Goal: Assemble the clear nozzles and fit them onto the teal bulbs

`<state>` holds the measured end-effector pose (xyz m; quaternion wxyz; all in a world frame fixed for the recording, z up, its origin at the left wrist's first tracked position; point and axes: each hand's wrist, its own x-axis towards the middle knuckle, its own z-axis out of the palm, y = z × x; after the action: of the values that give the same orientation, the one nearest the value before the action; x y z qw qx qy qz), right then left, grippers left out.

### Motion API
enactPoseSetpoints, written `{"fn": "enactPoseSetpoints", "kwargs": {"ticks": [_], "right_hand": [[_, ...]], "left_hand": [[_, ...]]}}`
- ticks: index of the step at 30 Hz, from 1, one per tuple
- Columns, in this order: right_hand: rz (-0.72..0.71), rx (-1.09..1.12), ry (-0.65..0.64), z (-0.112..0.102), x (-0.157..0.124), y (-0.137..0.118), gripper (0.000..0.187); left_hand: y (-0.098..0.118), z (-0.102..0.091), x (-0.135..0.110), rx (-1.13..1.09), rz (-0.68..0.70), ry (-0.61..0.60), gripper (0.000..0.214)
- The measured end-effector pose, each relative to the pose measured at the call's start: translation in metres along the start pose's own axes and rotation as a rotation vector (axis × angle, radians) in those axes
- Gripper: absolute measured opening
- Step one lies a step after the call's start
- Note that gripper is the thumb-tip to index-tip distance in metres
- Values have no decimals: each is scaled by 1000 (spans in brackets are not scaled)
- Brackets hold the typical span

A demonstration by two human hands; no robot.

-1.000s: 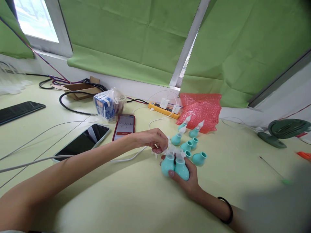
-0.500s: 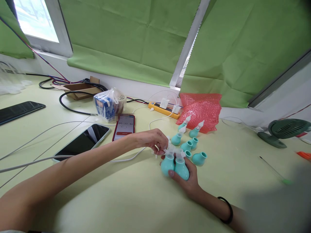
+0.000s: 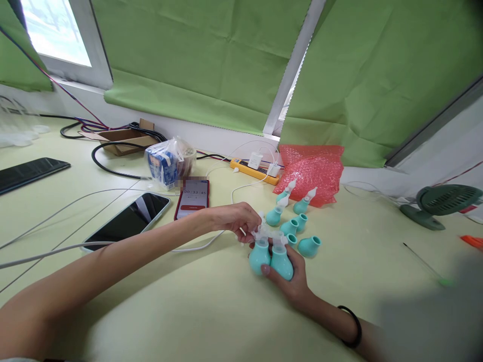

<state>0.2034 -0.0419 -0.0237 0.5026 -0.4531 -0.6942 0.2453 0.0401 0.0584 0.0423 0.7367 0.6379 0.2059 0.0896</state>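
Observation:
My right hand (image 3: 296, 281) is closed round two teal squeeze bulbs, a left one (image 3: 259, 257) and a right one (image 3: 281, 264), side by side and upright. Clear plastic fittings (image 3: 279, 238) sit at their necks. My left hand (image 3: 241, 221) reaches in from the left, fingers pinched on small clear plastic pieces at the left bulb's top; their exact shape is hard to make out. Beyond the hands lie loose teal bulbs with open necks, one (image 3: 309, 246) nearest on the right. Behind them stand several bulbs with clear pointed nozzles, such as a nasal aspirator (image 3: 305, 202).
A pink bubble-wrap bag (image 3: 313, 171) lies behind the bulbs, beside a yellow power strip (image 3: 254, 172). Under my left forearm is a phone (image 3: 130, 218); another phone (image 3: 194, 196) runs a timer. A green fan (image 3: 445, 201) and a thin screwdriver (image 3: 426, 264) are at right.
Both hands stay in nearly the same place. The held bulbs and clear fittings have shifted very slightly, and my left fingers have moved a little at the clear pieces.

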Motion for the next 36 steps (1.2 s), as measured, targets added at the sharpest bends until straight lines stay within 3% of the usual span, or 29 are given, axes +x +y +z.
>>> {"fn": "enactPoseSetpoints", "kwargs": {"ticks": [9, 15, 23, 36], "right_hand": [[82, 68, -54, 0, -3, 5, 31], [93, 95, -92, 0, -4, 7, 31], [86, 103, -107, 0, -3, 5, 33], [83, 99, -114, 0, -2, 4, 36]], "left_hand": [[1, -1, 0, -30, 34, 30, 6], [1, -8, 0, -11, 110, 252, 7], [-17, -15, 11, 178, 126, 507, 11], [-31, -28, 18, 391, 153, 598, 12]]}}
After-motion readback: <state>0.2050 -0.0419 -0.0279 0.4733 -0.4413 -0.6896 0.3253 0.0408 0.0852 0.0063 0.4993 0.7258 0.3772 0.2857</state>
